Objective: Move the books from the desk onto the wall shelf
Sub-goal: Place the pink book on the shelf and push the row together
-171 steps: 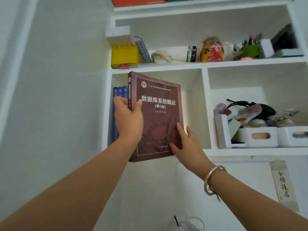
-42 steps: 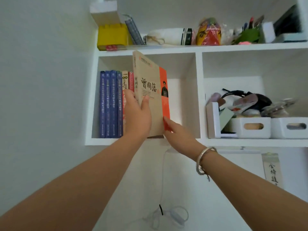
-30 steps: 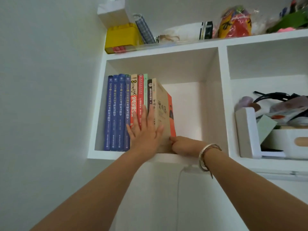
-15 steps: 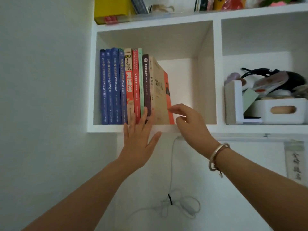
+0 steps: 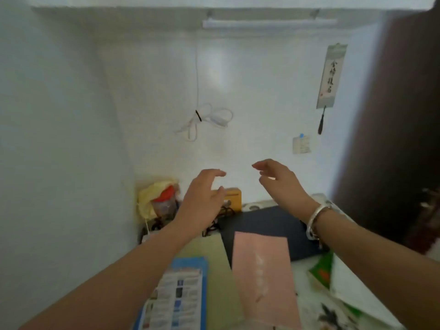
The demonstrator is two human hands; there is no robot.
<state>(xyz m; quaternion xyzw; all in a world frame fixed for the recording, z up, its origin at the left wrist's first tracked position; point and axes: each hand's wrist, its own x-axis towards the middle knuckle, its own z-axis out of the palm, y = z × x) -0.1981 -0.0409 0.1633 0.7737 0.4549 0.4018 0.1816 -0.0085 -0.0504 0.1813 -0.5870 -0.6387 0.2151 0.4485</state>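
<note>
Both hands are held empty in the air above the desk (image 5: 307,303), with nothing gripped. The left hand (image 5: 202,201) is seen with fingers spread and loosely curled, above the far left part of the desk; the right hand (image 5: 281,182), with a silver bangle (image 5: 315,220) at the wrist, is likewise held with fingers apart and slightly bent, a little higher and well apart from the left. On the desk, below the hands, several books are laid flat: a pink book (image 5: 262,270) in the middle, a pale green book (image 5: 216,270) touching its left side, and a blue-edged book (image 5: 178,296) partly on the green one. A dark flat item (image 5: 266,222), too blurred to be told, is seen behind the pink book. Only the underside of the wall shelf (image 5: 166,2) is shown, high above the desk.
</note>
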